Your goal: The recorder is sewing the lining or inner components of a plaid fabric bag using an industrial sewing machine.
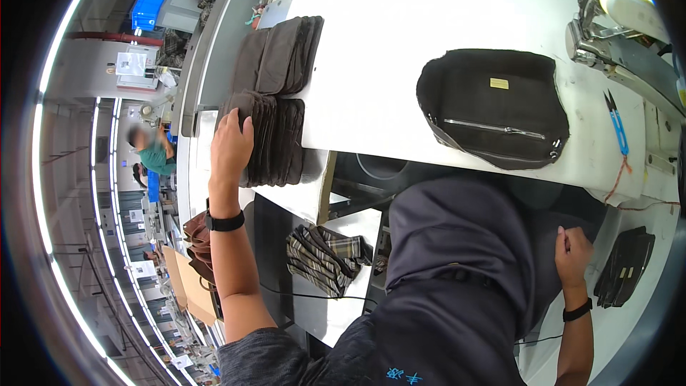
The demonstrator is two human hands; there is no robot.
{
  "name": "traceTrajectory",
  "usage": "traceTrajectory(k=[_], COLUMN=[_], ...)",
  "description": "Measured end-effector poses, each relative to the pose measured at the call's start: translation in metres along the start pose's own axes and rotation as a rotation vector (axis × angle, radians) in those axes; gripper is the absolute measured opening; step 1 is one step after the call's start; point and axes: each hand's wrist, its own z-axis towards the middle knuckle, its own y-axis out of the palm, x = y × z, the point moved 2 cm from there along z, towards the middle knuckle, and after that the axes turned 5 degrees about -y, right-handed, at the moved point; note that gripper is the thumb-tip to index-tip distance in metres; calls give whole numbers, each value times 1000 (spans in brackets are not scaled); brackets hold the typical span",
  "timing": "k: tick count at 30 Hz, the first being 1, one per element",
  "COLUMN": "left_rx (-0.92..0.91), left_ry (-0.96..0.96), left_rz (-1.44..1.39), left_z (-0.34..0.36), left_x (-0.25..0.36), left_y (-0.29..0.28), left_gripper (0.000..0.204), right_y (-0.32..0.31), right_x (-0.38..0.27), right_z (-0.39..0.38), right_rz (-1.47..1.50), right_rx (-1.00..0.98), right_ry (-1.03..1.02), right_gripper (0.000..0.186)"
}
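Observation:
My left hand (232,144) reaches out to the near stack of dark brown fabric pieces (275,139). Its fingers and thumb lie apart over the stack's left edge; no piece is lifted. Close behind stands a second dark brown fabric stack (279,53). My right hand (574,256) is beside my lap, fingers curled in, with nothing visible in it. On the white table ahead lies a dark brown bag panel (493,111), with a metal zipper (493,129) across it and a small yellowish label (499,83).
Blue-handled thread snips (618,125) lie at the right, near a sewing machine (600,43). More dark labelled pieces (625,266) sit low at the right. Plaid fabric (327,257) rests on a lower surface, by a cardboard box (187,282). Another person (156,154) is far left.

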Motion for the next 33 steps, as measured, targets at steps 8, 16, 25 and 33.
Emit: traceTrajectory(k=[8,16,25,33], left_rx=[-128,197,552,137], left_ry=[94,98,619,1429], left_rz=[50,177,-167,-627], left_z=[8,8,-63,-183], left_x=[-12,-78,59,250], left_y=[3,-35,-105,-117], left_gripper=[57,35,30,41], right_y=[-5,-10,-23,-96], right_x=[-9,-12,-18,-171], right_z=[1,-4,0,60], right_rz=[24,8,132,759], right_rx=[74,141,36,-132], right_ry=[-67,-47,33,-237], right_gripper=[25,24,20,30])
